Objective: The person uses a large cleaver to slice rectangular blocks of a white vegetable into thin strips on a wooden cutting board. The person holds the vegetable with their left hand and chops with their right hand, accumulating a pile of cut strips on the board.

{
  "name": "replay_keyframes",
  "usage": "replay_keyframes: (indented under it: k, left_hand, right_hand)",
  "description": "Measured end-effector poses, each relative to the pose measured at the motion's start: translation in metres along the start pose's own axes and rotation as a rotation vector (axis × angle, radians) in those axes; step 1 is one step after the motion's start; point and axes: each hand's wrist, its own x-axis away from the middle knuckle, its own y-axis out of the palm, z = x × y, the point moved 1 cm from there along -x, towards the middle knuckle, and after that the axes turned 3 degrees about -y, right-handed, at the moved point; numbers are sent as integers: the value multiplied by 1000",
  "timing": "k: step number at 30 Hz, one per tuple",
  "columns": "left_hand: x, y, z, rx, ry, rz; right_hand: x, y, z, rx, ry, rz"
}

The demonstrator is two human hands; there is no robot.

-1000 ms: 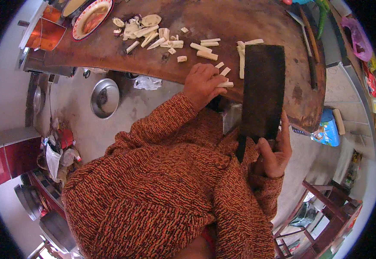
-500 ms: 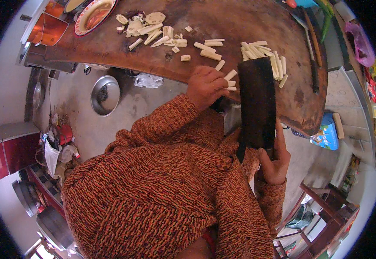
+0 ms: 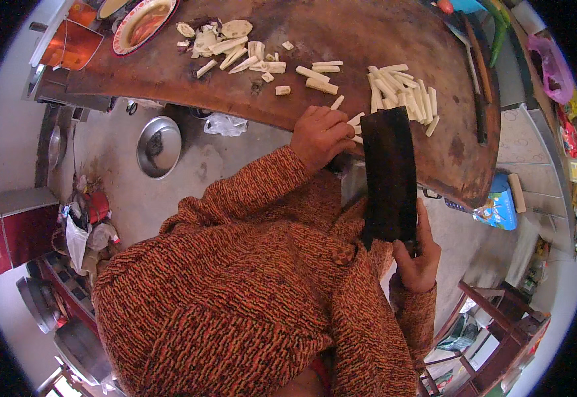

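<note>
My right hand point(image 3: 422, 259) is closed around the handle of a broad black cleaver point(image 3: 390, 175). Its dark blade stands up in front of me, hiding part of the table's near edge. Just left of the blade, my left hand point(image 3: 321, 137) has its fingers curled and pressed down on pale vegetable sticks point(image 3: 356, 120) at that edge; the fingertips are partly hidden. Beyond the cleaver lies a pile of cut pale sticks point(image 3: 394, 85). A few longer pieces point(image 3: 320, 79) lie past my left hand, with more chunks and slices point(image 3: 235, 49) farther left.
All this rests on a worn brown wooden table point(image 3: 169, 79). A red-rimmed plate point(image 3: 144, 26) and an orange container point(image 3: 67, 47) stand far left. Along the right side lie a long-handled utensil point(image 3: 479, 86) and green peppers point(image 3: 498, 30). A metal basin point(image 3: 159, 147) is on the floor.
The cleaver and my right hand have come down toward me, so the blade's far end now covers less of the stick pile. My left hand stays nearly in place on the sticks.
</note>
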Motion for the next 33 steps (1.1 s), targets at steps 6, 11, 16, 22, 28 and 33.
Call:
replay_keyframes:
  k: [6, 11, 16, 22, 28, 33]
  left_hand:
    - [-1, 0, 2, 32, -10, -5]
    - [1, 4, 0, 49, -20, -14]
    - [2, 5, 1, 52, -25, -13]
    - [-2, 4, 1, 7, 9, 41]
    - [-7, 0, 0, -28, -55, 28]
    - [-12, -5, -12, -78, -113, 17]
  right_hand:
    - [7, 1, 1, 58, 110, -10]
    - [5, 5, 8, 262, -157, 20]
    - [5, 6, -5, 371, -46, -13]
    - [-6, 16, -17, 546, -173, -9]
    - [-2, 26, -8, 597, -121, -9]
    - [-1, 10, -9, 334, -83, -19]
